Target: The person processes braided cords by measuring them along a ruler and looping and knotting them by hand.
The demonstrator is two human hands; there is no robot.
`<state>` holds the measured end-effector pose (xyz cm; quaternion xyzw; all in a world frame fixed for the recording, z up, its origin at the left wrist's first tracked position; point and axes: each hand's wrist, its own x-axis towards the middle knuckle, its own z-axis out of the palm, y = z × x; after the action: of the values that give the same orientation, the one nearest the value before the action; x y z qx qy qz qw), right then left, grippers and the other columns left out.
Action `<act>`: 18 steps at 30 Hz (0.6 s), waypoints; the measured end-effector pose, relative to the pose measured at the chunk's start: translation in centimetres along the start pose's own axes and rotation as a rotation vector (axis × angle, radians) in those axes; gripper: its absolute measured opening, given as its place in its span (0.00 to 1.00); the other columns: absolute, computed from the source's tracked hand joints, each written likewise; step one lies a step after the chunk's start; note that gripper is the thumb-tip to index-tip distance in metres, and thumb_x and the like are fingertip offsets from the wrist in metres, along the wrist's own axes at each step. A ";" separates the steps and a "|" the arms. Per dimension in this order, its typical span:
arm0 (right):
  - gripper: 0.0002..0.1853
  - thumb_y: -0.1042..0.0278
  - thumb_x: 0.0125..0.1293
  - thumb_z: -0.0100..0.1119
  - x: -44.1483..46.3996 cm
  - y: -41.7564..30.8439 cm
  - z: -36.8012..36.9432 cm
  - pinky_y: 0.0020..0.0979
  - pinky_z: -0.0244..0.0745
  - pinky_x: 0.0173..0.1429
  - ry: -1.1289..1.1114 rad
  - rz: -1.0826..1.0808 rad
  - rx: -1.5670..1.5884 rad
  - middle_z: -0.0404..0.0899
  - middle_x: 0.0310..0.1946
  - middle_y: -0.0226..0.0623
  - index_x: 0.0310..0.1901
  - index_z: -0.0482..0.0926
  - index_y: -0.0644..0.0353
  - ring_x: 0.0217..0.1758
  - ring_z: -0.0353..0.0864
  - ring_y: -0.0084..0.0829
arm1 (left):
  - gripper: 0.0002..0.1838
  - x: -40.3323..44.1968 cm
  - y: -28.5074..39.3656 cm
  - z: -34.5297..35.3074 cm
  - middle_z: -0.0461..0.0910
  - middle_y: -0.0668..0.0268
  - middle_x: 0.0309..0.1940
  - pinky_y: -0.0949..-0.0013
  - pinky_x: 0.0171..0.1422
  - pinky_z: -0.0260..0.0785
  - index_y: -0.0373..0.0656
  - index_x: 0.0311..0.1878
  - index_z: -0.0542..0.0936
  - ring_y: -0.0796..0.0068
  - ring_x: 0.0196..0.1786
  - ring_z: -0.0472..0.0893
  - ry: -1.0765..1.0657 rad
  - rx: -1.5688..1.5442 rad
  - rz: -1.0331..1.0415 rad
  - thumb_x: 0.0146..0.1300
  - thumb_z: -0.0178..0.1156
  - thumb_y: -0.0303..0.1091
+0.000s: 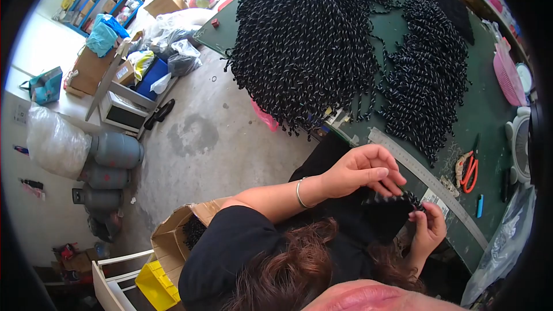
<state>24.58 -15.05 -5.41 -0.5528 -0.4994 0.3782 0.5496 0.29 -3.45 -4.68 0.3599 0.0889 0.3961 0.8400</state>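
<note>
My left hand (368, 170), with a bangle at the wrist, is raised in front of my body at the table edge. Its fingers are loosely bent and apart, and its fingertips are close to a short black cord flecked with white (410, 198); whether they touch it I cannot tell. Lower and to the right, my right hand (427, 230) pinches that cord's end between thumb and fingers. On the green table (357, 132) beyond lies a large heap of the same cords (305, 46). A second, narrower pile of cords (426, 80) spreads to its right.
A metal ruler (429, 181) lies along the near table edge. Orange-handled scissors (470, 173), a blue lighter-like object (480, 206) and a pink basket (508, 75) are at the right. A cardboard box (173, 242) and a yellow bin (156, 285) stand to my left.
</note>
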 end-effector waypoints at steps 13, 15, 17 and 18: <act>0.17 0.79 0.49 0.71 2.8 -5.1 1.0 0.29 0.72 0.34 -0.329 -0.547 -0.468 0.80 0.31 0.40 0.43 0.80 0.65 0.30 0.79 0.34 | 0.12 1.7 -1.4 2.2 0.82 0.63 0.33 0.75 0.37 0.73 0.36 0.44 0.76 0.80 0.32 0.80 -0.411 0.491 -0.381 0.75 0.48 0.36; 0.17 0.80 0.50 0.69 2.9 -5.1 0.7 0.30 0.72 0.33 -0.348 -0.519 -0.451 0.80 0.30 0.40 0.43 0.80 0.65 0.30 0.79 0.35 | 0.14 1.6 -1.4 2.2 0.80 0.66 0.29 0.77 0.32 0.70 0.36 0.43 0.75 0.82 0.28 0.78 -0.395 0.462 -0.403 0.76 0.46 0.38; 0.16 0.82 0.52 0.66 2.9 -5.1 0.5 0.31 0.72 0.32 -0.383 -0.461 -0.419 0.79 0.30 0.40 0.45 0.80 0.65 0.30 0.79 0.35 | 0.15 1.6 -1.3 2.3 0.80 0.66 0.28 0.77 0.30 0.68 0.37 0.43 0.74 0.83 0.26 0.76 -0.391 0.418 -0.464 0.77 0.45 0.39; 0.16 0.82 0.52 0.66 2.9 -5.4 0.5 0.31 0.72 0.32 -0.381 -0.459 -0.418 0.79 0.30 0.40 0.45 0.80 0.65 0.30 0.79 0.35 | 0.15 1.6 -1.3 2.3 0.80 0.67 0.27 0.78 0.29 0.66 0.37 0.43 0.74 0.84 0.25 0.74 -0.389 0.371 -0.524 0.77 0.44 0.40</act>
<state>23.98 -12.64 0.18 -0.4465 -0.7702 0.2309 0.3925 3.11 -4.03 -3.65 0.5397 0.0871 0.0694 0.8345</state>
